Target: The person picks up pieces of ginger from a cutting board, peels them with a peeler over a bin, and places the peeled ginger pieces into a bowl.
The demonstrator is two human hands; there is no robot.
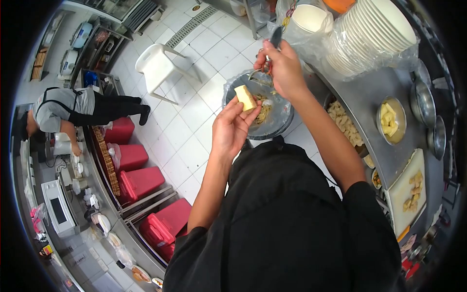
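Between the fingers of my left hand (231, 127) is a pale yellow, block-shaped vegetable piece (245, 98), its surface peeled; it looks like potato, though I cannot be certain. My right hand (286, 70) is closed around the dark handle of a peeler (276, 37), whose metal end shows below the fingers, a little apart from the piece. Under both hands stands a bin (284, 127) lined with a clear plastic bag, with stringy peelings (263, 116) inside.
On the right steel counter (362, 104) are stacked white bowls (374, 29) in plastic, a metal bowl (393, 134) of yellow pieces, and a cutting board (401, 219) with chunks. A white stool (163, 65) stands ahead. At left, a person (68, 109) works by red bins (141, 182).
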